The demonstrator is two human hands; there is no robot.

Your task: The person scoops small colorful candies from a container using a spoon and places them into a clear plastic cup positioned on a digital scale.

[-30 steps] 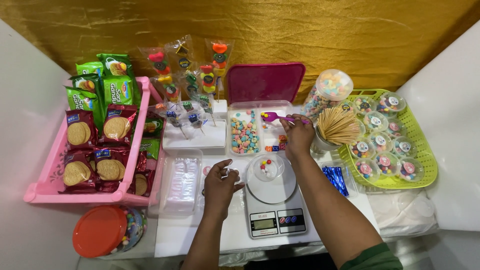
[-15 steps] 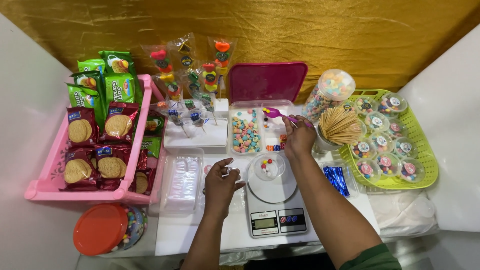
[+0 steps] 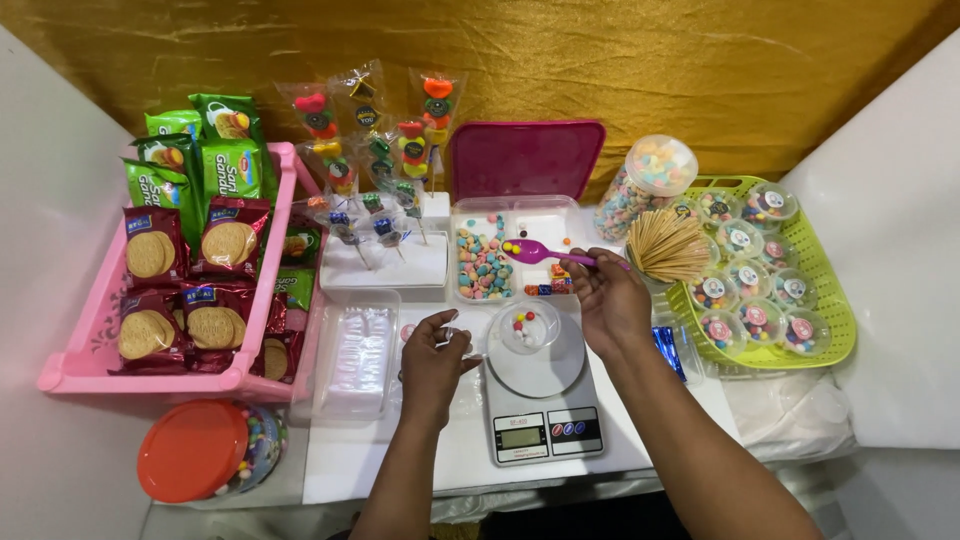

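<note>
Overhead view of a white tabletop (image 3: 380, 465). The right hand (image 3: 610, 300) is closed around the handle of a purple spoon (image 3: 545, 253), whose bowl carries one small candy and hangs over a clear divided box (image 3: 512, 250) just beyond the fingers. The near-left compartment of that box holds pastel candies; the others hold a few loose coloured pieces. Its magenta lid (image 3: 525, 160) stands upright behind it.

Between the two hands, a small clear cup (image 3: 529, 325) containing a few coloured candies sits on the round plate of a digital kitchen scale (image 3: 540, 400). The left hand (image 3: 432, 358) rests just left of the scale, fingers curled around a small clear object too faint to identify.

Left of the left hand lies a stack of clear plastic trays (image 3: 358, 350); beyond it, a white block (image 3: 385, 265) holds wrapped candy skewers (image 3: 400, 150) upright. Further left, a pink basket (image 3: 75, 365) is filled with packets of biscuits (image 3: 180, 290), red in front and green behind. Near the left forearm stands a jar with an orange lid (image 3: 195, 477), with candies visible inside.

Right of the right hand, a bundle of wooden skewers (image 3: 665, 245) fans out, partly screening a green tray (image 3: 835, 330) packed with lidded cups of candy (image 3: 755, 320). A clear jar of pastel candies (image 3: 640, 185) leans behind the bundle.
</note>
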